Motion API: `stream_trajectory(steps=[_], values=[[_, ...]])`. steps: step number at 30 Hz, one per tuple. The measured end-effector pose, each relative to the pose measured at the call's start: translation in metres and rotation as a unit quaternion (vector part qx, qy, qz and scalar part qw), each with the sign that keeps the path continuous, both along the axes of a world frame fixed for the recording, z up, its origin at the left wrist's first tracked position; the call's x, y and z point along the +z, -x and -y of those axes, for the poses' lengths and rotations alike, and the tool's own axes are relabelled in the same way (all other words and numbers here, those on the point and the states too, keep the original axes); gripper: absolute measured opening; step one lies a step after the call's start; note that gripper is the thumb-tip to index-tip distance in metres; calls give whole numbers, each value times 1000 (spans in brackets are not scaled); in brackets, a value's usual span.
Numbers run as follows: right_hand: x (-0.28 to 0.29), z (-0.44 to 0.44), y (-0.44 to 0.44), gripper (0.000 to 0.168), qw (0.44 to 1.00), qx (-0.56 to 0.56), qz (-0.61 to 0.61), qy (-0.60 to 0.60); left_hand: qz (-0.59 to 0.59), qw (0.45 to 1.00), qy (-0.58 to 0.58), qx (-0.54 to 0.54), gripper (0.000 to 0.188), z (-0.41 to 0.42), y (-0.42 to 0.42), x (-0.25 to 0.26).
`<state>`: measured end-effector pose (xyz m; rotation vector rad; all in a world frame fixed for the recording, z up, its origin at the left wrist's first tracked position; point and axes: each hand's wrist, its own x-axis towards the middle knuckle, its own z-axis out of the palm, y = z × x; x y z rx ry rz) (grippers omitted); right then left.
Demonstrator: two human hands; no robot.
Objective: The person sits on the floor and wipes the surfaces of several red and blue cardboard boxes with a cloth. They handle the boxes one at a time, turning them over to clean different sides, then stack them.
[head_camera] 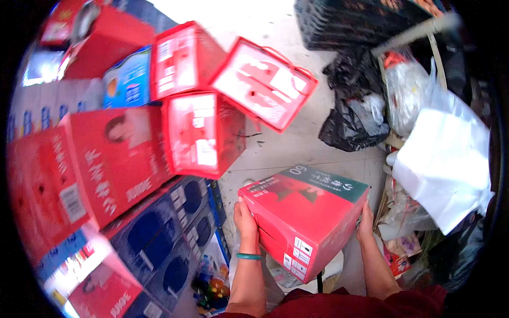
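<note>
A red cardboard carton [298, 210] with a dark green panel and printed handling symbols is held up in front of me, between both hands. My left hand [245, 218], below a green bangle on the wrist, presses against its left end. At the opposite end my right hand [365, 220] grips the carton's right side, with part of the fingers hidden behind it. The carton is tilted and hangs above the pale floor [246, 159].
Stacked on the left are red gift boxes [111, 159], blue cartons [187, 234] and a light-blue box [128, 79]. A red box with a cord handle [264, 83] juts out over the floor. Black plastic bags [350, 107] lie right, beside a white sheet [441, 167] and dark crates [358, 24].
</note>
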<state>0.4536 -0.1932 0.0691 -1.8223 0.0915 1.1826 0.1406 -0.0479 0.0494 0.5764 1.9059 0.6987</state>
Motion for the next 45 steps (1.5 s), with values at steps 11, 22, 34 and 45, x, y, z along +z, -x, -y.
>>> stream_trajectory(steps=[11, 22, 34, 45], values=[[220, -54, 29, 60, 986, 119, -103, -55, -108, 994, -9, -17, 49, -39, 69, 241], [352, -136, 117, 60, 964, 224, -99, -105, -122, 991, -36, 33, 64, -71, 172, 398], [400, -209, 189, 55, 932, 315, -131, -124, -191, 977, 33, 86, 74, -101, 248, 452], [457, -244, 243, 48, 882, 406, -210, -116, -21, 988, -13, 151, 66, -123, 335, 462]])
